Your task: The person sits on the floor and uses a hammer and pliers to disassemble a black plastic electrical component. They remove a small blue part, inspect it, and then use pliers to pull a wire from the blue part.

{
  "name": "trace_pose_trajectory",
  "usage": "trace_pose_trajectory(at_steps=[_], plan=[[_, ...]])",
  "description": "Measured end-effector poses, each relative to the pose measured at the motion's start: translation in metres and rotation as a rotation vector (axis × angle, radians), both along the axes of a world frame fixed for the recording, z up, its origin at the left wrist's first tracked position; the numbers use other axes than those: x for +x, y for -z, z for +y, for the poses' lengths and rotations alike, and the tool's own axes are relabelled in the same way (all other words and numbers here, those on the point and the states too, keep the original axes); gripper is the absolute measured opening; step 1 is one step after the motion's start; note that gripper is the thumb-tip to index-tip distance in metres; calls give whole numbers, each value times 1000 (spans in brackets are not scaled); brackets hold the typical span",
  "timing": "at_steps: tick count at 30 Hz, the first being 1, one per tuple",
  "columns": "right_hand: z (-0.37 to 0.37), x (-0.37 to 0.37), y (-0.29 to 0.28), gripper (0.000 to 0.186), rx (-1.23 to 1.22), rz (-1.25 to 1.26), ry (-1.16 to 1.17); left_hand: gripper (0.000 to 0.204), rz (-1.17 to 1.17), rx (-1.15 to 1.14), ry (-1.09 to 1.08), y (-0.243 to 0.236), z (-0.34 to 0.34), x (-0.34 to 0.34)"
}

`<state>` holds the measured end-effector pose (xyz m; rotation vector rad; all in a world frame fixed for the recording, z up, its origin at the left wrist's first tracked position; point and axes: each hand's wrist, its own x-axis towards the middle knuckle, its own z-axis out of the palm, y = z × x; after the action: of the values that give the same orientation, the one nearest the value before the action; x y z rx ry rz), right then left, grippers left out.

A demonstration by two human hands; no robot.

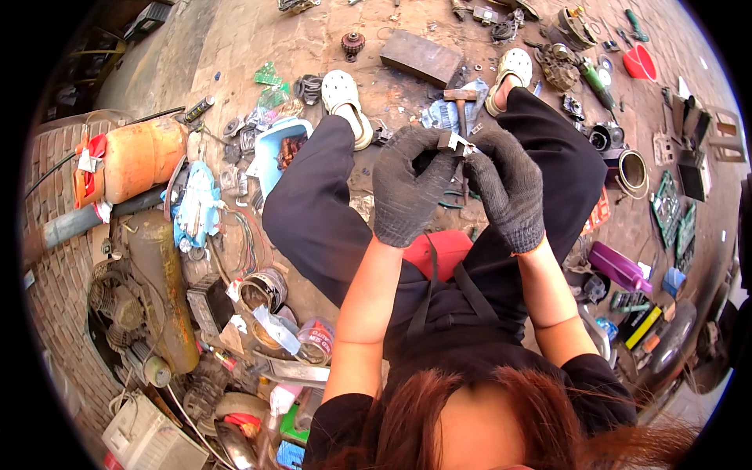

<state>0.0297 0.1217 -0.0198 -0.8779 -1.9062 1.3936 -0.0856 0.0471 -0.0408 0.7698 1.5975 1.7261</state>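
Both my hands wear dark grey knit gloves and meet above my lap, between my knees. My left hand [410, 186] pinches a small silvery metal block [453, 143] between thumb and fingers. From the other side, the fingertips of my right hand [509, 186] close on a small pale end at the block's right edge; its exact kind is too small to make out. Below them on the ground, a hammer [460, 95] with a wooden-looking head rests on a crumpled blue cloth [440, 116]. Part of its handle is hidden behind my hands.
A heavy rectangular metal block [421, 58] lies ahead of my feet. On the left stand a light blue basin [269, 174] with copper-coloured scraps, an orange gas cylinder [145, 160] and tins. To the right are a red bucket [640, 63], a purple bottle [619, 266] and green circuit boards [667, 207].
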Motion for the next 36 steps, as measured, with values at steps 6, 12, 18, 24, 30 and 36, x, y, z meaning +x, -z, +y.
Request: trace_pose_trajectory(at_steps=[6, 12, 18, 24, 30, 36], plan=[[2, 2, 2, 19, -30, 70, 7, 10, 37, -79, 103, -2, -12, -7], [42, 18, 13, 25, -972, 810, 57, 8, -177, -59, 69, 1, -22, -8], [34, 25, 20, 41, -1430, 923, -166, 11, -387, -11, 50, 0, -25, -12], [29, 37, 5, 35, -1385, 937, -79, 13, -434, -11, 37, -6, -19, -6], [34, 78, -17, 31, -1019, 842, 50, 7, -423, 79, 104, -4, -20, -8], [66, 137, 56, 18, -911, 768, 525, 7, -494, 73, 114, 5, -20, -20]])
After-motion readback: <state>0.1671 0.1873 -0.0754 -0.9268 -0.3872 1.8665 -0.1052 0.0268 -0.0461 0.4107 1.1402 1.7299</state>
